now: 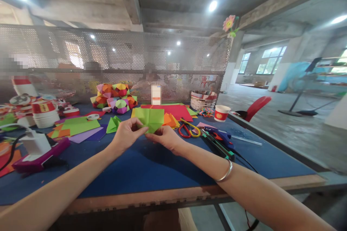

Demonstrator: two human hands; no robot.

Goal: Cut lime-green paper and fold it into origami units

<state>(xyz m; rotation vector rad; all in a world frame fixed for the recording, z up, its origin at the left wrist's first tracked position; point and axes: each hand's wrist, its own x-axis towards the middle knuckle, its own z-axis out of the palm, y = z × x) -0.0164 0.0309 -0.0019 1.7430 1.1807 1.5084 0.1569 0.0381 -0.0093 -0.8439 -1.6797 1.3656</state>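
Observation:
Between my two hands, raised over the blue table top (pixel 127 173), is a creased sheet of green paper (pixel 152 117). My left hand (pixel 129 133) pinches its lower left edge between thumb and fingers. At the lower right edge, my right hand (pixel 165 138) grips it with fingers pressed together. A folded green paper piece (pixel 113 124) stands on the table just left of my left hand. Behind the sheet lie red paper (pixel 176 111) and folded orange paper (pixel 170 120). Scissors with red and yellow handles (pixel 189 130) rest to the right of my right hand.
A green-and-black cutter (pixel 218 144), a glue gun (pixel 219 137), a paper cup (pixel 222 113) and a basket (pixel 203 100) are on the right. Folded paper balls (pixel 115 97) sit behind. Left are stacked cups (pixel 45 113), coloured sheets (pixel 80 125) and a purple power strip (pixel 40 157). A mesh screen (pixel 162 57) backs the table.

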